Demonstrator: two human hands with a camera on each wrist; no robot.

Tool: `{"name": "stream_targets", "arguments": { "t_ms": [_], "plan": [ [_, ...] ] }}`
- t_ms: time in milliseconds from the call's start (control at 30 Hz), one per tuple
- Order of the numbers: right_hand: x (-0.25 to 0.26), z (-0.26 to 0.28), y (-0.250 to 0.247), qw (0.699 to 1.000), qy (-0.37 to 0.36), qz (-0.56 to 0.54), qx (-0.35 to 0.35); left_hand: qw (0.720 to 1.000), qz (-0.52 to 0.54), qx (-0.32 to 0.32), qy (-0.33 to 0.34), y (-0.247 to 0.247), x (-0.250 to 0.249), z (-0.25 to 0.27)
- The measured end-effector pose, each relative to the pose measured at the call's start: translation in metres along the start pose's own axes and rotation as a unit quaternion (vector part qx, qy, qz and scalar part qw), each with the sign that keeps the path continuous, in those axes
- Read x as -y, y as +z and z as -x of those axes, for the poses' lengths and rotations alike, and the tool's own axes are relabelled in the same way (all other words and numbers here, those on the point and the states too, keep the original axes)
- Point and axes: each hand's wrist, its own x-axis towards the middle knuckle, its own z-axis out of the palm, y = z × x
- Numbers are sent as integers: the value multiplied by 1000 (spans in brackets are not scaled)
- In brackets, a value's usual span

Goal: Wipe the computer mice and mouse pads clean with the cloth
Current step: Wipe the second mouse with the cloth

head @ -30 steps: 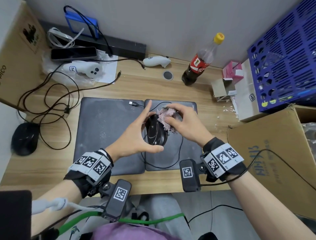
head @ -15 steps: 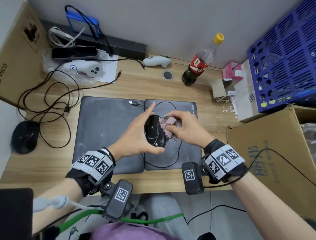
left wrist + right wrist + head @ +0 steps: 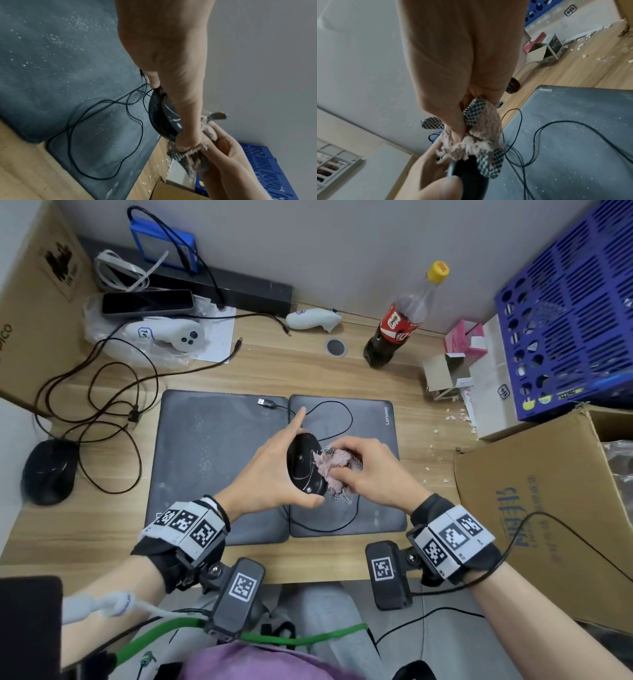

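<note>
My left hand (image 3: 274, 470) grips a black wired mouse (image 3: 303, 467), tilted up above the right mouse pad (image 3: 376, 440). The thumb holds its near end and the index finger stretches past its far end. My right hand (image 3: 363, 470) pinches a bunched pink fuzzy cloth (image 3: 334, 465) with checked trim and presses it on the mouse's right side. In the left wrist view the mouse (image 3: 159, 115) sits edge-on against the cloth (image 3: 193, 151). The right wrist view has the cloth (image 3: 476, 138) over the mouse (image 3: 467, 175). A dusty left mouse pad (image 3: 212, 453) adjoins. A second black mouse (image 3: 48, 470) lies far left.
The mouse cable (image 3: 329, 419) loops over the right pad. A cola bottle (image 3: 400, 326), small boxes (image 3: 448, 371), a blue crate (image 3: 568, 309) and a cardboard box (image 3: 548, 508) stand on the right. White controllers (image 3: 178, 335) and tangled black cables (image 3: 102, 405) occupy the left back. Crumbs (image 3: 455, 419) dot the desk.
The cloth in my right hand has slid down the mouse's right side towards me. My left hand keeps hold of the mouse, tipped a little more on edge.
</note>
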Motion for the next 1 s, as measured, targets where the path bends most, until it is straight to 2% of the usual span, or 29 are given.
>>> {"name": "stream_targets", "arguments": {
  "t_ms": [100, 267, 333, 400, 500, 533, 600, 667, 733, 833, 1000],
  "plan": [
    [-2, 2, 0, 1000, -12, 7, 8, 1000, 3, 12, 0, 0, -2, 2],
    [-5, -12, -1, 997, 9, 1, -72, 999, 0, 41, 18, 5, -10, 5],
    [-3, -11, 0, 997, 13, -14, -77, 999, 6, 40, 16, 6, -10, 4],
    [-1, -5, -1, 999, 2, -22, -46, 999, 18, 26, 9, 6, -7, 2],
    [3, 5, 2, 998, -32, -34, 39, 1000, 19, 18, 5, 8, -4, 0],
    [4, 5, 4, 998, -38, -27, 43, 1000, 16, 19, 8, 9, -4, 0],
    [2, 1, 5, 998, -39, -36, -19, 999, 34, 15, 9, 11, -6, -2],
    [-2, -2, 1, 989, -33, -95, -109, 998, 58, 15, 15, 12, -10, -6],
    [-7, -2, -6, 972, -23, -167, -163, 998, 61, 22, 24, 13, -14, -7],
    [-15, -2, -13, 964, -21, -201, -172, 996, 74, 26, 37, 16, -19, -7],
    [-19, 0, -10, 985, -23, -131, -108, 994, 100, 17, 40, 19, -16, -6]
  ]
}}
